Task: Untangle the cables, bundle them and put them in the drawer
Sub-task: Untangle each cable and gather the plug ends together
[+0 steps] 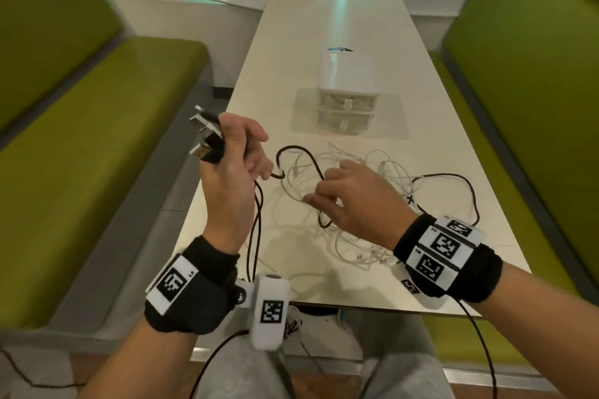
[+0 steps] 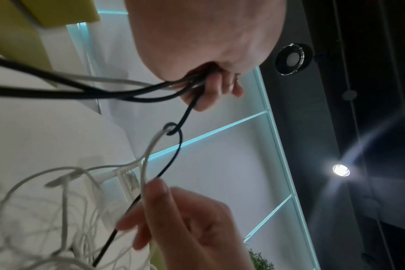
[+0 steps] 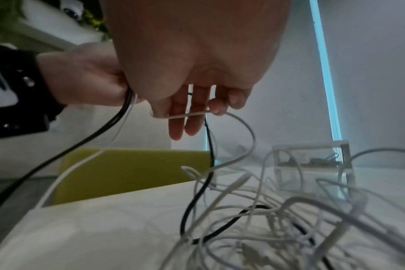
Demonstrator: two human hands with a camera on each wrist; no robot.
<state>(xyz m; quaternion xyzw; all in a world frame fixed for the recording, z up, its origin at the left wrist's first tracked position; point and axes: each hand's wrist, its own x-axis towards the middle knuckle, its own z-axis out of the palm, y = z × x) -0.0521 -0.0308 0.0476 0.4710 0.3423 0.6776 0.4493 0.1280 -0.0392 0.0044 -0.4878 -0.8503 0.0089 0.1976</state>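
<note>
A tangle of white cables [image 1: 363, 246] lies on the near part of the white table [image 1: 324, 26], with a black cable [image 1: 303, 152] looping through it. My left hand [image 1: 246, 155] is raised at the table's left edge. It grips several black cables [image 2: 118, 95] and a white one, and their USB plugs [image 1: 205, 136] stick out above the fist. My right hand [image 1: 319, 196] hovers over the tangle and pinches a white cable [image 3: 187, 114] that runs across its fingers [image 3: 176, 127]. A small white drawer unit [image 1: 348, 97] stands behind the tangle, both drawers closed.
Green benches flank the table on the left [image 1: 97, 146] and right [image 1: 534, 100]. More black cable [image 1: 466, 185] loops off to the right of the tangle. The table's near edge [image 1: 372, 306] is just in front of my knees.
</note>
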